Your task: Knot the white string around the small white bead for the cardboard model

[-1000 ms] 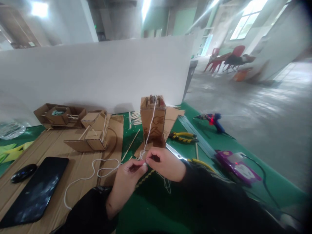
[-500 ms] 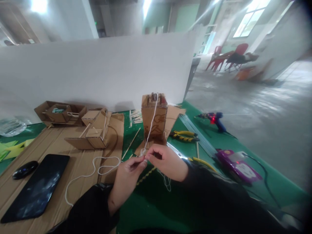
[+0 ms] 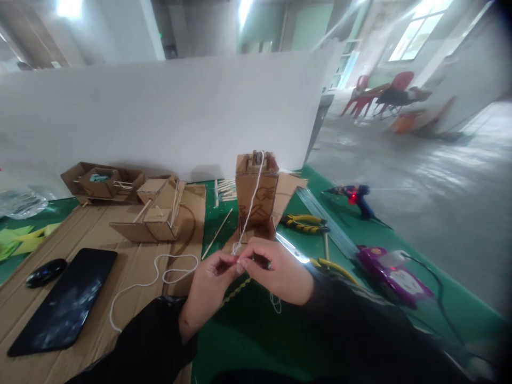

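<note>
A white string (image 3: 253,200) runs down from the top of an upright cardboard tower (image 3: 258,194) to a small tangle just above my fingertips. My left hand (image 3: 212,280) pinches the string between thumb and forefinger. Touching it at the fingertips, my right hand (image 3: 282,269) is closed in a pinch on the string too. Exactly how the string passes between the fingers is hidden. One loose length curls over the cardboard sheet (image 3: 136,272) to the left, and a thin loop hangs below my right hand.
Left are a black tablet (image 3: 64,301), a mouse (image 3: 46,273) and cardboard models (image 3: 156,216). Right are yellow-black pliers (image 3: 306,223), clear glue sticks (image 3: 326,221), a glue gun (image 3: 354,197) and a purple device (image 3: 394,274) with a cable. Thin wooden sticks (image 3: 226,191) lie behind.
The view has shifted slightly, so things sit a little further right. My right hand has turned a little, with its fingers still at the left fingertips.
</note>
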`<state>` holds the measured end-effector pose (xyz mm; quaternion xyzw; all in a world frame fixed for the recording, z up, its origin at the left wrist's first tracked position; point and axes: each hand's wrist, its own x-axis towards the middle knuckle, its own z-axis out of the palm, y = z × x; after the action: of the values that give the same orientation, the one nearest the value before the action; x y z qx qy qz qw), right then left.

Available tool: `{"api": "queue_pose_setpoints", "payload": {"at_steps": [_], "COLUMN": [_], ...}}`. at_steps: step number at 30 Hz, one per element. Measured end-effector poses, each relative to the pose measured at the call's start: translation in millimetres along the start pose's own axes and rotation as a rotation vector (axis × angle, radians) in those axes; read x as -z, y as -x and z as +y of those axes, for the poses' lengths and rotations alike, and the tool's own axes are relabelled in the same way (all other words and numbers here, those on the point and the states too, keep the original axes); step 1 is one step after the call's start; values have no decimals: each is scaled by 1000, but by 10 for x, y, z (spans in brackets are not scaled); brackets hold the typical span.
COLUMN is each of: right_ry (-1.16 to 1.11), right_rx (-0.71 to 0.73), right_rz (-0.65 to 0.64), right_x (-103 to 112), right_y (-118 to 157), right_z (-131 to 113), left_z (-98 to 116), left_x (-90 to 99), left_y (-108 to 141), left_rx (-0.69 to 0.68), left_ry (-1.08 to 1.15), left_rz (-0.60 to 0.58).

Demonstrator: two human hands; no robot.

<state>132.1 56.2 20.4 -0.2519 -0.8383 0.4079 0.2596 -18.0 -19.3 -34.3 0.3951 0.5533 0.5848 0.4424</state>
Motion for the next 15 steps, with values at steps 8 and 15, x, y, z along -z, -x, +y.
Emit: {"api": "queue_pose_setpoints", "payload": {"at_steps": [8, 15], "right_ry": [-84, -189], "right_rx": [36, -35], "right_rz": [15, 13], "right_x": [-32, -167], "right_y": [38, 16], "right_z": [-44, 94], "left_z": [-62, -31], "left_x": [56, 7], "left_y": [-1, 48], "left_rx": [-52, -1], "left_ry": [144, 294], "left_rz": [71, 34]}}
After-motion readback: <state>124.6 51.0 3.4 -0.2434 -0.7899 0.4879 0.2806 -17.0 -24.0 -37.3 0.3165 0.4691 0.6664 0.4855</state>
